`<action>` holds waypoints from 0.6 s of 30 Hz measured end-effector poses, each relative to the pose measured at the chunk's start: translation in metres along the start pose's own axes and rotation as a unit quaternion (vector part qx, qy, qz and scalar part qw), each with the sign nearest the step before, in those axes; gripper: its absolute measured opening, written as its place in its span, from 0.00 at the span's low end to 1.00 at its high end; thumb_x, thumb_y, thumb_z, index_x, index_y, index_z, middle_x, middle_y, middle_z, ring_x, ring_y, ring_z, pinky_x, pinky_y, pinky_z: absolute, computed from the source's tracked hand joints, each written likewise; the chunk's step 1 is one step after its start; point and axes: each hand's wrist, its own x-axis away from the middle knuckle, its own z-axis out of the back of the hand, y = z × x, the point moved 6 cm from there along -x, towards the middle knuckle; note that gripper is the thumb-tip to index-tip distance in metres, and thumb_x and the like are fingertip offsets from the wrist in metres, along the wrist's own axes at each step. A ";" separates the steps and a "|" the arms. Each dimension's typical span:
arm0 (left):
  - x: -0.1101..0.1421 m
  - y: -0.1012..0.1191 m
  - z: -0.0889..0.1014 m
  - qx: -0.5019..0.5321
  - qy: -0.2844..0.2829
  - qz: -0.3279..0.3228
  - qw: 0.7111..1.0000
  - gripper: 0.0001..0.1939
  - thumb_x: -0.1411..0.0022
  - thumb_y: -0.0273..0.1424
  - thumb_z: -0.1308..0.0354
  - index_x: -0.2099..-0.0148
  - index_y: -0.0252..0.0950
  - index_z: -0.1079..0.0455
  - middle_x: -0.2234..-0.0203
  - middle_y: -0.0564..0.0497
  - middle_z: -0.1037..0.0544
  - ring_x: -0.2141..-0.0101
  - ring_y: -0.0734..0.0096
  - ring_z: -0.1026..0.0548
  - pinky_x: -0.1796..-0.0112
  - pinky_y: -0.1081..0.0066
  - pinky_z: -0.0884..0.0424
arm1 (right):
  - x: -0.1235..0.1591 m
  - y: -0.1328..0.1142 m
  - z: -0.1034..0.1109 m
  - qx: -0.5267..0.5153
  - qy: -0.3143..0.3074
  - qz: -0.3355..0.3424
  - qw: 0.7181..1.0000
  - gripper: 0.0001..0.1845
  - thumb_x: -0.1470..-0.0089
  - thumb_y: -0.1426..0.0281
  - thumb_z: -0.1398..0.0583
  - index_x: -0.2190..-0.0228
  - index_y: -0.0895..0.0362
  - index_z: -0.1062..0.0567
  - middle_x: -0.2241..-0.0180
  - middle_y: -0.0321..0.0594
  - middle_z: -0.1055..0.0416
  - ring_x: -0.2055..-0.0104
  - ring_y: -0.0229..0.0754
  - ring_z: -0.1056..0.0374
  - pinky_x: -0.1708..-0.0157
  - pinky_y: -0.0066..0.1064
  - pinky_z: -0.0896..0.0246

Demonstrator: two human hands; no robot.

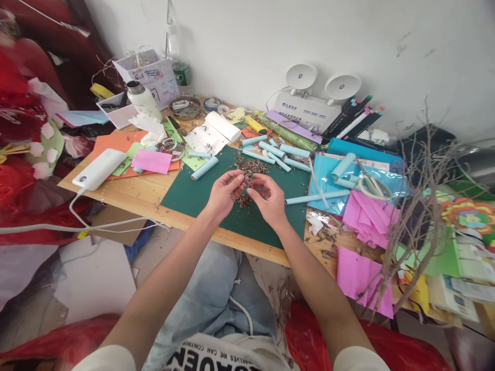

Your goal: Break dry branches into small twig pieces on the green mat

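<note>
Over the dark green cutting mat [185,193], my left hand [228,191] and my right hand [268,198] meet fingertip to fingertip. Both are closed in a pinch. What they pinch is too small to make out; a dark speck shows between the fingertips. Beneath and behind them lies a loose pile of dry brown plant bits [255,166], partly hidden by my fingers. Several rolled light-blue paper tubes [294,150] lie beyond the pile. One tube [204,168] rests on the mat's left, and a long thin one [317,197] crosses its right edge.
Scissors [373,183] lie on a blue plastic packet [323,178] at right, near pink paper [365,219]. Dry branches [421,221] rise at the right edge. A white power bank [99,169] with a cable sits front left; a white bottle [145,101] stands behind it.
</note>
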 end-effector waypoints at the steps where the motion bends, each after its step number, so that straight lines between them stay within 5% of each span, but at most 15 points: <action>1: 0.004 -0.004 0.000 0.011 0.005 0.001 1.000 0.15 0.50 0.34 0.30 0.60 0.37 0.26 0.68 0.53 0.22 0.71 0.80 0.26 0.65 0.76 0.27 | 0.001 0.001 -0.002 -0.014 -0.006 -0.002 1.000 0.20 0.47 0.60 0.36 0.53 0.52 0.28 0.60 0.41 0.24 0.59 0.43 0.26 0.61 0.34 0.27; 8: 0.016 -0.015 0.003 -0.038 0.025 -0.029 0.999 0.14 0.49 0.36 0.31 0.59 0.38 0.22 0.64 0.51 0.20 0.67 0.76 0.23 0.58 0.70 0.25 | 0.002 0.004 0.002 0.006 0.038 0.008 0.999 0.10 0.47 0.60 0.36 0.67 0.53 0.21 0.66 0.39 0.22 0.66 0.43 0.26 0.61 0.37 0.26; 18: 0.014 -0.009 0.010 -0.187 0.025 -0.064 0.980 0.15 0.51 0.38 0.29 0.63 0.35 0.20 0.69 0.48 0.18 0.68 0.68 0.23 0.61 0.66 0.25 | 0.002 0.008 0.000 0.000 0.022 -0.001 1.000 0.10 0.48 0.61 0.35 0.65 0.53 0.21 0.67 0.38 0.21 0.67 0.43 0.24 0.62 0.37 0.25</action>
